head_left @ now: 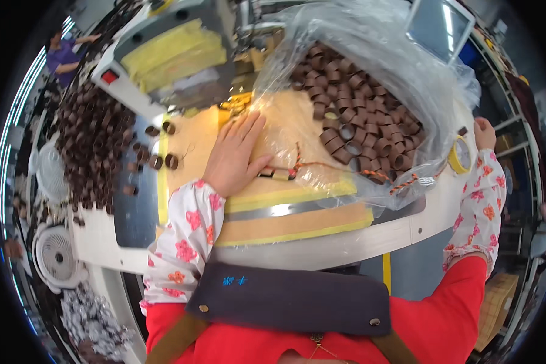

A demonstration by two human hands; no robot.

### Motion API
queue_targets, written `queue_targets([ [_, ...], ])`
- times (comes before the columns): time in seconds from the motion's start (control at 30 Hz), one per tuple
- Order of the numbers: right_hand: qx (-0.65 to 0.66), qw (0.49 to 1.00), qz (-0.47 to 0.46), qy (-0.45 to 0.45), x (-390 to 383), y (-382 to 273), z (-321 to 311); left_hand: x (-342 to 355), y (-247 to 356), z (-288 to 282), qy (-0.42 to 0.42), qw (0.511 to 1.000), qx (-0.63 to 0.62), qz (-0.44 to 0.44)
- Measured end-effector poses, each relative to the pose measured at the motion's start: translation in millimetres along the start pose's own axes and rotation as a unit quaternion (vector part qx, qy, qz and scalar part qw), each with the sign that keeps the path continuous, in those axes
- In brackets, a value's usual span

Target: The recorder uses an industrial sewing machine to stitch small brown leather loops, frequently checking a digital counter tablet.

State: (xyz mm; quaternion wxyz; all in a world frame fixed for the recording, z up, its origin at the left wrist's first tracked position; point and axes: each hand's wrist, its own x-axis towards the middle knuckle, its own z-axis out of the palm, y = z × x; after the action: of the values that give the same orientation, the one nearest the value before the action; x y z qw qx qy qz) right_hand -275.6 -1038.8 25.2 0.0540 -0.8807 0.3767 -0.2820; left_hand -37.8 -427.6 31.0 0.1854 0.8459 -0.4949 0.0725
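My left hand point(236, 148) lies flat, fingers extended, on tan paper point(191, 142) and clear plastic beside the machine point(133, 73). A short dark piece point(267, 173) lies by my thumb, near an orange twisted cord point(321, 164). A large clear bag point(449, 91) holds several brown rings point(376, 121). At the bag's right edge my right hand point(484, 132) has curled fingers; what they hold, if anything, I cannot make out. A yellow tape roll point(460, 155) lies near it.
A heap of brown rings point(88, 139) covers the left of the white table point(397, 239). A white fan point(54, 255) stands lower left above a silvery pile point(91, 315). A person in purple point(64, 60) is at upper left. A cardboard box point(497, 309) is lower right.
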Motion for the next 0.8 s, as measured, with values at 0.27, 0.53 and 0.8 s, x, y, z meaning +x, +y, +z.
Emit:
queue_targets([
  [0.27,0.105,0.976,-0.053,0.185,43.3,-107.8,-49.7,-33.4,-18.2,-6.2,-0.076,0.996,0.043,-0.034],
  [0.53,-0.024,0.94,-0.294,0.171,22.2,-173.3,21.5,-40.2,-35.6,-7.8,-0.068,0.983,0.064,-0.16],
  [0.8,-0.116,0.943,-0.268,0.159,19.6,-176.4,43.5,-40.7,-35.6,-10.0,-0.063,0.983,0.059,-0.161],
])
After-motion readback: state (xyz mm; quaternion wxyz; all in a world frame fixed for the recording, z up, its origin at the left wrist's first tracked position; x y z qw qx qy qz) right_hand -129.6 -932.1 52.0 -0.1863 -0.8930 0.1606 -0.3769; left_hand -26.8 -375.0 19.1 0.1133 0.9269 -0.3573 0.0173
